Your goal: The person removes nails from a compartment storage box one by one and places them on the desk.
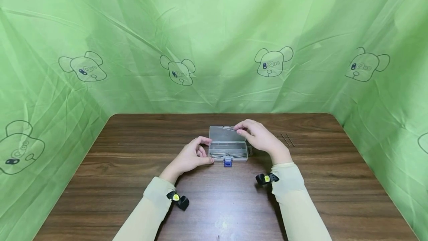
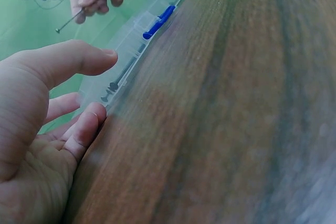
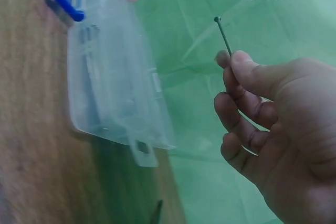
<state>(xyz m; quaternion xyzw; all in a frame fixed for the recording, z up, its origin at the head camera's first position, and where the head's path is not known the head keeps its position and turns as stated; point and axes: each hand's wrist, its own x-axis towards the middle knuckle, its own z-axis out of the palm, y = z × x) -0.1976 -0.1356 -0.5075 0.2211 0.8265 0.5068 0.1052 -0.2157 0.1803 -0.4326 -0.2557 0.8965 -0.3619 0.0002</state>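
A clear plastic storage box (image 1: 227,145) stands on the table with its lid (image 1: 219,134) raised at the back and its blue latch (image 1: 227,163) hanging at the front. Several thin metal nails (image 1: 219,155) lie in its front part. My left hand (image 1: 190,156) holds the box's left end, thumb at the front corner and index finger farther back. Above the box, my right hand (image 1: 260,136) pinches one nail (image 3: 224,36) between thumb and fingertips, its head pointing away from the hand. The left wrist view also shows this nail (image 2: 68,22) raised off the box.
A few loose nails (image 1: 290,140) lie on the brown wooden table (image 1: 140,166), right of the box. A hanging tab (image 1: 250,150) juts from the box's right end. Green cloth (image 1: 214,29) with printed bear faces surrounds the table at the back and sides.
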